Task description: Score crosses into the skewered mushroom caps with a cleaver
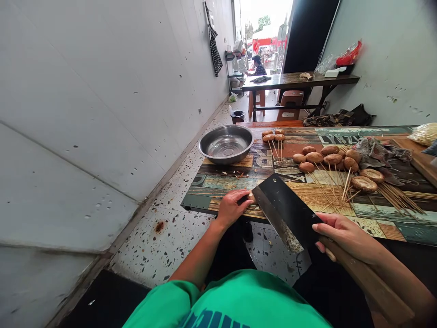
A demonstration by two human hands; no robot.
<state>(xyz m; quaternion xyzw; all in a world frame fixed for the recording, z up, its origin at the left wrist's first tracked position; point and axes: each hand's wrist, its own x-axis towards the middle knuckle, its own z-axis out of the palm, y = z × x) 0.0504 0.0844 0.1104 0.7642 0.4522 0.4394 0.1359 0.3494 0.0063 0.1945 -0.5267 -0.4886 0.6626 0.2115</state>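
My right hand (341, 234) is wrapped around a cleaver (283, 212) where its dark blade meets the long wooden handle. The blade slants up and left over the table's near edge, its tip end close to my left hand (234, 207). The left fingers and thumb pinch a small pale brown piece (251, 197) at that edge, mostly hidden by the fingers and the blade. Brown mushrooms (314, 157) lie heaped to the right, several with skewers sticking out. Two mushrooms (364, 183) show their hollow pale undersides. A smaller skewered group (273, 135) lies farther back.
A steel basin (226, 145) stands at the table's left corner, with small scraps (241, 175) in front. Loose skewers (403, 197), a crumpled grey cloth (373, 152) and a wooden board (425, 161) are at right. Beyond are a second table (283, 82), a bin (238, 116) and a person (258, 67).
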